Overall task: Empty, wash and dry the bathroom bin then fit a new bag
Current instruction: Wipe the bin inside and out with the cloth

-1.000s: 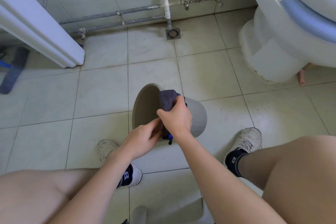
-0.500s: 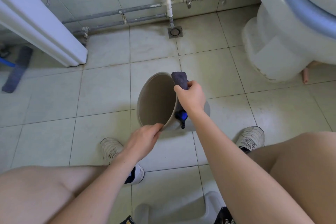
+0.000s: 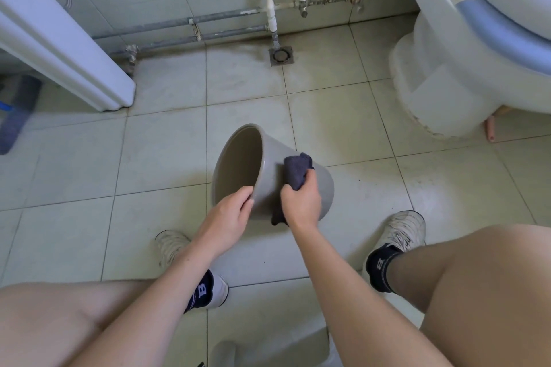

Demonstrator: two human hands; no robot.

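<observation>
**Cloth on the bin wall, bin tipped in my grip**

The tiled floor (image 3: 167, 158) fills most of what I see, pale green squares with dark grout. At far right stands the white toilet (image 3: 465, 48), its base on the floor. At far left a white cabinet panel (image 3: 59, 48) slants down to the tiles, with a blue mop head (image 3: 18, 116) lying just beyond it at the left edge. Grey pipes (image 3: 185, 28) run along the foot of the far wall, and a square floor drain (image 3: 281, 56) sits beneath them.

Nearer, in the middle of the floor, is the grey bin (image 3: 269, 185), tipped on its side so the open mouth faces left and the base points right. No bag shows inside; the inner wall is bare.

My bare knees frame the near edge, with my left shoe (image 3: 171, 243) and right shoe (image 3: 405, 229) on the tiles either side of the bin.

My left hand (image 3: 228, 217) grips the near rim of the bin, fingers curled over the edge into the mouth. My right hand (image 3: 301, 202) is closed round a dark blue cloth (image 3: 296, 173), pressing it against the bin's outer wall just right of the rim. A tail of cloth hangs below my wrist.
</observation>
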